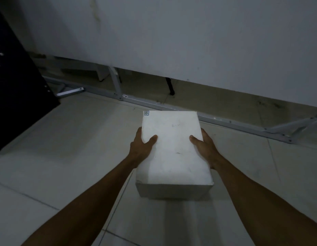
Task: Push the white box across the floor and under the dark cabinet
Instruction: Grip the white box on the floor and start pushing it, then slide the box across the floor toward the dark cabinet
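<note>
Fingers of the left hand [141,147] and right hand [204,145] wrap the long sides of the white rectangular cardboard box [173,153], thumbs pressed on top. Box on pale tiled floor [65,157]; dark cabinet [17,89] far left.

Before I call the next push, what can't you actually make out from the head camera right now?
- Dark cabinet: cut off by the left edge; any gap beneath it is not visible.
- White box: the small corner label and faint writing on top are too small to read.
- Left hand and right hand: fingers hidden behind the box's sides.
- Box underside: hidden, so floor contact is unclear.
</note>
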